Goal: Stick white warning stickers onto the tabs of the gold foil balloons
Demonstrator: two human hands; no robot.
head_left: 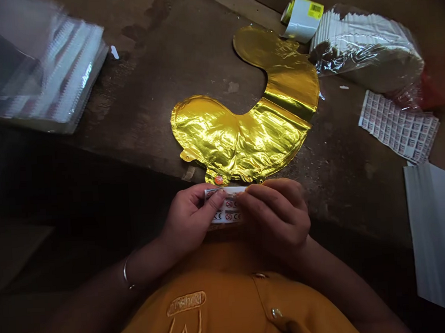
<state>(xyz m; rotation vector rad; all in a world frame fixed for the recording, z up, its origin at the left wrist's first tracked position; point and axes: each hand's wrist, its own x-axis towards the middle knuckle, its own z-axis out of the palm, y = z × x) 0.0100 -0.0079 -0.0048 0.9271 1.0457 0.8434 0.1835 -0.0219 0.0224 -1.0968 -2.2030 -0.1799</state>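
Observation:
My left hand (190,218) and my right hand (275,216) together hold a small white printed label strip (224,206) by its ends and edges. The strip shows CE marks and red prohibition symbols. Just beyond my hands, a flat gold foil balloon (243,130) lies on the dark wooden table (157,55), curved like a large letter. Its lower edge nearly reaches my fingers. A small round orange sticker (218,180) sits on the balloon's edge near the strip, and a foil tab (188,156) sticks out at its left.
A stack of clear plastic packets (41,66) lies at the far left. At the top right are a white label roll (302,18) and a bagged stack of white sheets (365,47). A printed label sheet (399,125) and white folded card (436,225) lie at the right.

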